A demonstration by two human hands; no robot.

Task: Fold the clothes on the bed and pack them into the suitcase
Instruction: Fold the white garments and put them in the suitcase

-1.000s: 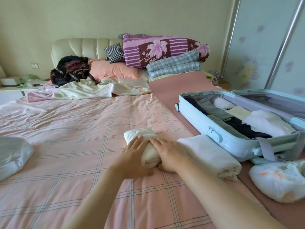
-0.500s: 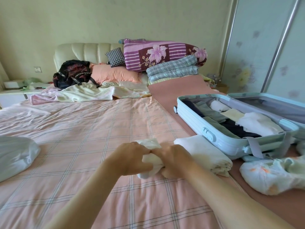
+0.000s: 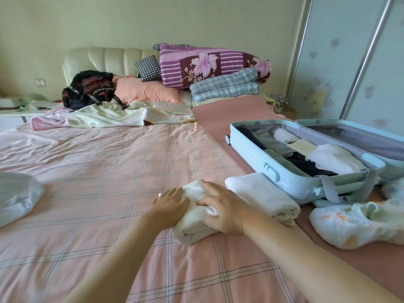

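Observation:
A white garment [image 3: 192,225], rolled into a thick bundle, lies on the pink checked bed sheet [image 3: 98,193]. My left hand [image 3: 172,206] presses flat against its left side with the fingers fairly straight. My right hand [image 3: 223,212] lies over its right side and pinches a tuft of the cloth between thumb and forefinger. To the right, the open light-blue suitcase [image 3: 271,172] holds folded dark, grey, cream and white clothes. Between the bundle and the suitcase sits a folded white cloth [image 3: 262,196].
A crumpled white garment with orange marks [image 3: 354,224] lies at the right front. A white bag [image 3: 15,197] sits at the left edge. Pillows, folded quilts [image 3: 218,84], a black backpack [image 3: 89,89] and a loose blanket [image 3: 105,115] crowd the headboard. A wardrobe door stands right.
The hands bunched the garment up half a second ago; now it lies as a shorter, thicker bundle. My left hand has flattened against it, and my right still pinches the cloth.

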